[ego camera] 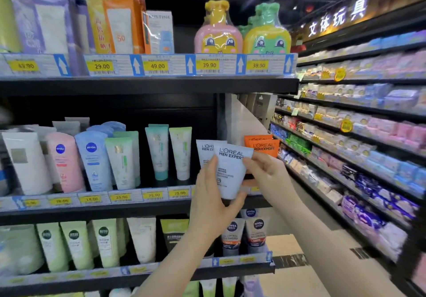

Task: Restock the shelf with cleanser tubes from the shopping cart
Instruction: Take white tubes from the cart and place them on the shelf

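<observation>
A pale blue-grey L'Oreal Men Expert cleanser tube [230,170] stands cap-down in front of the middle shelf [92,213], near its right end. My left hand [213,206] grips its lower half from the left and below. My right hand [265,170] pinches its upper right edge. Just behind it stands a second identical tube [205,152] on the shelf. Two orange L'Oreal Men Expert tubes [264,147] stand to the right, partly hidden by my right hand. The shopping cart is out of view.
Nivea and other cleanser tubes [92,160] fill the middle shelf to the left. Nivea Men tubes [244,232] stand on the shelf below. Boxed sunscreens [119,24] and cartoon bottles [242,31] sit above. An aisle floor [292,273] and long stocked shelving [357,147] run on the right.
</observation>
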